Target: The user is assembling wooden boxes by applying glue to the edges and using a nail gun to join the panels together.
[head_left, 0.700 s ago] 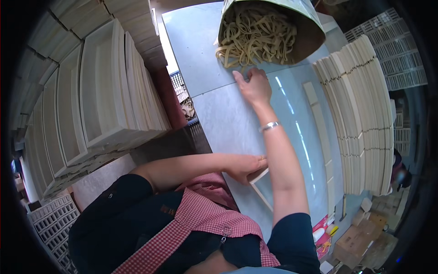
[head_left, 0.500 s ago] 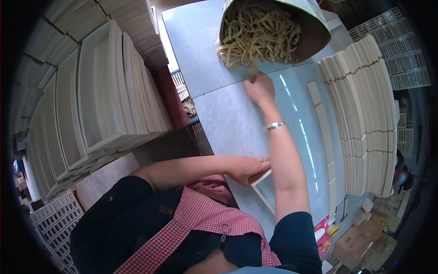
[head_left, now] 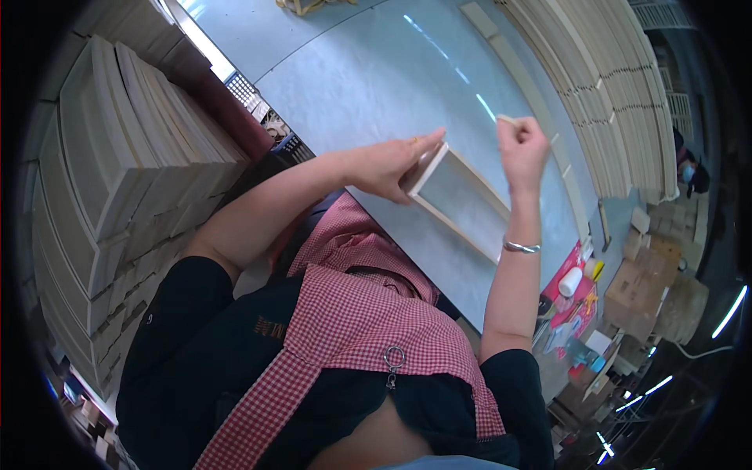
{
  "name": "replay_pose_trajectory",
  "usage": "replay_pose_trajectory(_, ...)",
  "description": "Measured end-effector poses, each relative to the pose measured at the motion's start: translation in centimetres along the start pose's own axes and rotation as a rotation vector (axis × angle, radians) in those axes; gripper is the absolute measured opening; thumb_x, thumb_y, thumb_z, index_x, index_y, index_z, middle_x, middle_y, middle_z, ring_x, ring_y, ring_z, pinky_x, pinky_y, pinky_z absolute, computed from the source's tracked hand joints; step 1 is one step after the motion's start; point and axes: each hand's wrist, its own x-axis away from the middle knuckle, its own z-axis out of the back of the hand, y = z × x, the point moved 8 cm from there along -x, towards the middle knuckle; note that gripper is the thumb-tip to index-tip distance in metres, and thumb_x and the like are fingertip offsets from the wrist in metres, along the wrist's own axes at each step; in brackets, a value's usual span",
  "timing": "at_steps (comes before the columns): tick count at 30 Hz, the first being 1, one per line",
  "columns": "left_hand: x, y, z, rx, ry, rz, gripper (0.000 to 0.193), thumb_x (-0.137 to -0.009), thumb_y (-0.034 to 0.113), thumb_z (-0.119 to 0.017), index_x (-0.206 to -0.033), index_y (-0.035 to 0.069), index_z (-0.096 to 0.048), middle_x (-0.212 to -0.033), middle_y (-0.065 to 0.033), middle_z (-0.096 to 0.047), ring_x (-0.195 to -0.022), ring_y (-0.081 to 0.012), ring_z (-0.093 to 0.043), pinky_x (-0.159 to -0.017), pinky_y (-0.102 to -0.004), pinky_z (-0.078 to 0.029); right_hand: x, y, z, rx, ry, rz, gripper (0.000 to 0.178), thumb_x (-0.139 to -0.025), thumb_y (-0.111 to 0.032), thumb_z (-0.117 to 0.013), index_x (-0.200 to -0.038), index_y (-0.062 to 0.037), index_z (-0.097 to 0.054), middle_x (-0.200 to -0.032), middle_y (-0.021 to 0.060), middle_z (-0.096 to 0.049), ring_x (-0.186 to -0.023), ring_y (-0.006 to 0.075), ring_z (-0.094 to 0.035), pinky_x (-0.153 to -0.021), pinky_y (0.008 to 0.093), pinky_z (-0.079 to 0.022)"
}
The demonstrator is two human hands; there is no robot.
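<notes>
My left hand (head_left: 392, 167) grips the near-left end of a narrow rectangular wooden frame (head_left: 430, 170), its fingers along the outer face of the short end. The table top shows through the frame's middle. My right hand (head_left: 523, 149) is raised over the table, right of the frame, its fingers curled closed. A bit of a pale band (head_left: 506, 119) shows at the pinch; the rest is hidden by the fingers. The right wrist, wearing a silver bangle, covers part of the frame's far right end.
The frame rests on a grey table (head_left: 345, 102). At its far edge shows a bit of the pale looped bands (head_left: 313, 6). Wooden strips (head_left: 603, 94) are stacked along the right. Stacked wooden frames (head_left: 117, 141) stand at left. A white spool (head_left: 570, 280) lies at lower right among cardboard boxes (head_left: 638, 286).
My right hand has come back from the pile of bands toward me and to the right. The left hand and the wooden frame now show more fully; the view has shifted, leaving most of the pile out.
</notes>
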Motion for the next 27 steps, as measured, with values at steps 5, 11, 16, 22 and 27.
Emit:
replay_pose_trajectory(5,0.3,-0.8,-0.8,0.063,-0.024,0.097,0.123,-0.065,0.005,-0.086,-0.162,0.006,-0.010,-0.106,-0.0198,-0.067,-0.079,-0.0259,-0.066,-0.069,-0.0326,-0.057,4.3,-2.4,-3.9,-0.023,-0.189,0.042,0.009,-0.085,-0.011,-0.069,-0.089,-0.0027,-0.069,-0.067,0.0021,-0.061,-0.057,0.0135,-0.050,-0.055,0.0291,-0.043)
replay_pose_trajectory(11,0.3,-0.5,-0.2,0.063,0.017,0.061,0.118,-0.060,0.004,-0.089,-0.157,0.005,-0.022,-0.100,-0.0170,-0.067,-0.075,-0.0246,-0.065,-0.065,-0.0312,-0.055,6.8,-5.0,-5.3,0.084,-0.382,0.224,0.012,-0.084,-0.009,-0.069,-0.095,-0.0028,-0.071,-0.069,0.0005,-0.061,-0.057,0.0117,-0.047,-0.056,0.0263,-0.041)
replay_pose_trajectory(16,0.5,-0.3,-0.1,-0.002,0.048,0.036,0.110,-0.058,0.009,-0.091,-0.151,0.003,-0.033,-0.104,-0.0161,-0.067,-0.081,-0.0257,-0.064,-0.071,-0.0328,-0.055,8.4,-5.6,-4.9,0.129,-0.404,0.300,0.013,-0.085,-0.010,-0.068,-0.095,-0.0033,-0.071,-0.073,0.0022,-0.063,-0.058,0.0147,-0.050,-0.057,0.0275,-0.042)
replay_pose_trajectory(22,0.6,0.1,0.3,-0.266,0.208,-0.122,0.102,-0.057,0.025,-0.092,-0.143,0.004,-0.042,-0.115,-0.0158,-0.065,-0.099,-0.0292,-0.062,-0.090,-0.0394,-0.050,12.3,-7.6,-5.2,0.271,-0.387,0.348,0.013,-0.087,-0.012,-0.065,-0.096,-0.0033,-0.069,-0.078,0.0065,-0.066,-0.062,0.0208,-0.056,-0.059,0.0314,-0.045)
replay_pose_trajectory(27,-0.3,0.0,0.3,-0.380,0.184,-0.119,0.102,-0.056,0.036,-0.090,-0.142,0.005,-0.044,-0.120,-0.0136,-0.064,-0.108,-0.0311,-0.058,-0.101,-0.0432,-0.043,19.4,-8.0,-6.1,0.316,-0.354,0.381,0.014,-0.091,-0.013,-0.062,-0.100,-0.0034,-0.067,-0.084,0.0113,-0.068,-0.068,0.0275,-0.063,-0.063,0.0368,-0.049)
